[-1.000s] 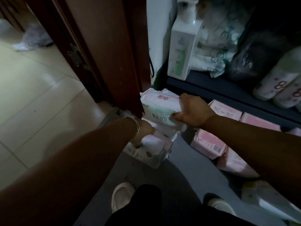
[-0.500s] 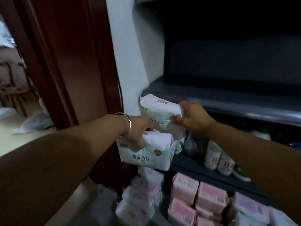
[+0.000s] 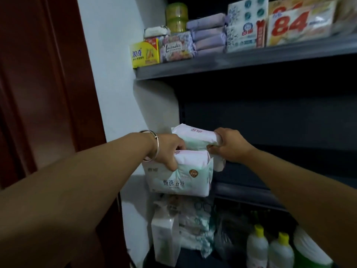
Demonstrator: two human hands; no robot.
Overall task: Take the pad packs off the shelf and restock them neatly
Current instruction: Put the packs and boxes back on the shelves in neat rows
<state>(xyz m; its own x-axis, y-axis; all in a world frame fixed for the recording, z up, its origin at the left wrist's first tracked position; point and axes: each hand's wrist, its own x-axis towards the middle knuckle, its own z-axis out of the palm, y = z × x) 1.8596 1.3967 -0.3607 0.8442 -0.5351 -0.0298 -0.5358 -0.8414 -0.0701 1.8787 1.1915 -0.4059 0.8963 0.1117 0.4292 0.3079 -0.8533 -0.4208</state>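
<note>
Both hands, left [image 3: 167,149] and right [image 3: 229,145], each grip a pad pack [image 3: 179,174] before the dark shelf [image 3: 251,60].

The pad pack [image 3: 178,174] under my left hand [image 3: 167,149] was white, fading pink to mint green. At upper centre stood a yellow box [image 3: 145,54], a floral lavender pack [image 3: 176,47] and plain lilac packs [image 3: 208,34].

Two pad packs are held up in front of the dark middle shelf [image 3: 270,192]. The nearer pack [image 3: 179,176] is white with a pink top and pale green front bearing printed characters and a small round brown badge; it sits roughly level, front face toward the camera. The farther pack [image 3: 195,138], same colouring, lies just above and behind it, touching it, tilted slightly.
</note>
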